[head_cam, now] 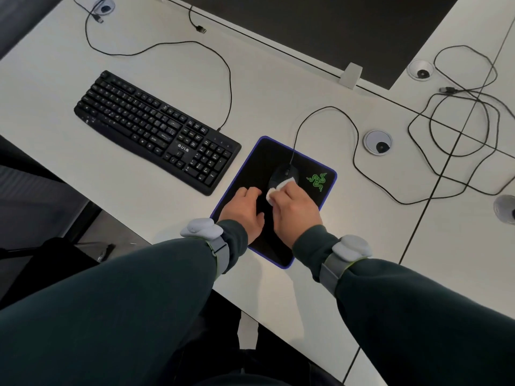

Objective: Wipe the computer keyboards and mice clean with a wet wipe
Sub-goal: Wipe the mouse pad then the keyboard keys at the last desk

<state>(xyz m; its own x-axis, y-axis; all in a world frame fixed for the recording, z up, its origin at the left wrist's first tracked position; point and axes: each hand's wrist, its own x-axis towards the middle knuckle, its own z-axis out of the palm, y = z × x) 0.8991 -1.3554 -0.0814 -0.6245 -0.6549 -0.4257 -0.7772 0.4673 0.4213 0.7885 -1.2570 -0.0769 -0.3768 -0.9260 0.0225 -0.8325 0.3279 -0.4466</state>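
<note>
Wiping a black corded computer mouse (282,174), the right hand (296,208) pinches a crumpled white wet wipe (278,188) against its near right flank. The left hand (245,211) rests at nine o'clock of the mouse on the black, purple-edged fabric mouse pad (252,160), fingers curled, probably steadying it; whether it touches the mouse is unclear. A matte black full-size keyboard (156,132) lies at ten o'clock.

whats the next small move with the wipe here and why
Probably slide the wipe forward over the front of the mouse. The right hand holds it against the mouse's rear right side, while the front end by the cable shows uncovered. The left hand rests on the mouse pad beside the mouse, well placed to steady it.
</note>
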